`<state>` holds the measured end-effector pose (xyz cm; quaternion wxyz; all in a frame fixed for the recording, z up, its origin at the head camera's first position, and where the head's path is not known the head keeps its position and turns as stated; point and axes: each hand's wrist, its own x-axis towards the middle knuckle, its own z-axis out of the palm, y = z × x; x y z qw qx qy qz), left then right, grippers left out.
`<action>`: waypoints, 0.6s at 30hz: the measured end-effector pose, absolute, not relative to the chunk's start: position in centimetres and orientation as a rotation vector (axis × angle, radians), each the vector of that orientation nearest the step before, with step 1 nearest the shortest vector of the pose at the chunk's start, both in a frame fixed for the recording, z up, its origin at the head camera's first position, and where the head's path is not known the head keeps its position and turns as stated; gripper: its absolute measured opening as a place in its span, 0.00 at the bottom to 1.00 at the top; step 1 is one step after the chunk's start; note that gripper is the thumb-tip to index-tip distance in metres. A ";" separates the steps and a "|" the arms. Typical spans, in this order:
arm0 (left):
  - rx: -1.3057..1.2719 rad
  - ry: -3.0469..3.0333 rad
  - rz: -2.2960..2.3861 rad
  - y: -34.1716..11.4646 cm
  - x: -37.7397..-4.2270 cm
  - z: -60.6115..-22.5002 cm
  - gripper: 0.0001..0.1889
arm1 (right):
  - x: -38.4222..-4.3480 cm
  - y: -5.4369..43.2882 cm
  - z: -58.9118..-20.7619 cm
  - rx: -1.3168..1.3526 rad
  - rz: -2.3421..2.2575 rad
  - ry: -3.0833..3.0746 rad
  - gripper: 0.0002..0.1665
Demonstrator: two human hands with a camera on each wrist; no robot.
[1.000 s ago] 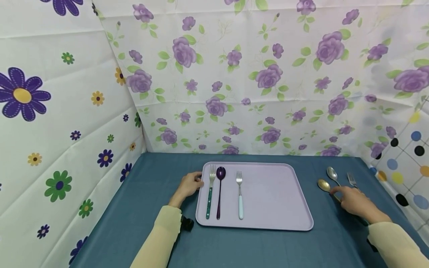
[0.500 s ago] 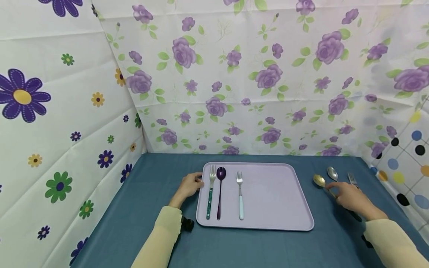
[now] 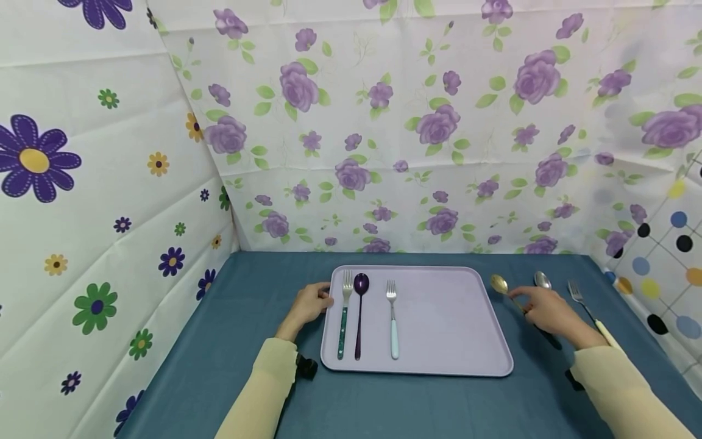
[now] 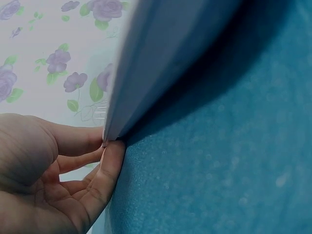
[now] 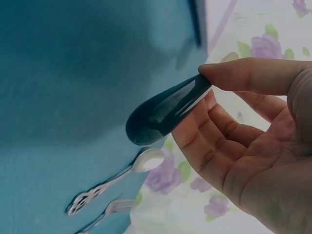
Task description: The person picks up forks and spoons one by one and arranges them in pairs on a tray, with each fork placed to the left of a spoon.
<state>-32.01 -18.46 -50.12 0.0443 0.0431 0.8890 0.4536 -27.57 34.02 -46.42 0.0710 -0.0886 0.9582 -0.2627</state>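
My right hand (image 3: 548,312) pinches a spoon (image 3: 499,283) with a gold bowl and a dark green handle (image 5: 168,109) between thumb and fingers, just right of the tray. In the right wrist view the handle's rounded end points away from the palm, over the blue cloth. At the tray's left edge my left hand (image 3: 309,305) pinches the rim of the pale lilac tray (image 3: 439,323), thumb on one side and fingers on the other. On the tray lie a green-handled fork (image 3: 343,317), a dark purple spoon (image 3: 359,311) and a fork with a pale mint handle (image 3: 393,323).
Behind my right hand lies a silver spoon (image 3: 542,280) with an openwork handle. A fork with a pale yellow handle (image 3: 589,311) is to its right, partly under my sleeve. Blue cloth (image 3: 417,405) covers the table, with patterned fabric walls (image 3: 406,134) around it.
My right hand has moved left toward the tray with the gold spoon, uncovering more of the yellow-handled fork. My left hand stays at the tray's edge.
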 end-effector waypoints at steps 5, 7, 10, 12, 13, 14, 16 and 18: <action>0.118 2.714 1.391 -18.3 -32.0 -50.0 0.24 | -28.1 33.1 -46.0 -0.288 -0.818 2.872 0.35; 0.114 2.713 1.394 -18.3 -32.0 -50.0 0.24 | -28.2 32.9 -45.8 -0.281 -0.828 2.861 0.36; 0.123 2.717 1.392 -18.4 -32.0 -50.0 0.24 | -28.3 32.4 -45.7 -0.272 -0.851 2.851 0.36; 0.125 2.716 1.392 -18.4 -32.1 -50.1 0.24 | -28.4 32.2 -45.6 -0.288 -0.856 2.853 0.36; 0.130 2.717 1.390 -18.5 -32.1 -50.1 0.24 | -28.4 32.0 -45.6 -0.301 -0.856 2.853 0.36; 0.134 2.717 1.388 -18.5 -32.1 -50.2 0.24 | -28.5 31.8 -45.6 -0.304 -0.860 2.851 0.36; 0.139 2.716 1.388 -18.5 -32.1 -50.3 0.24 | -28.6 31.4 -45.7 -0.321 -0.865 2.843 0.36; 0.140 2.714 1.394 -18.5 -32.1 -50.4 0.24 | -28.8 31.0 -45.7 -0.333 -0.863 2.844 0.36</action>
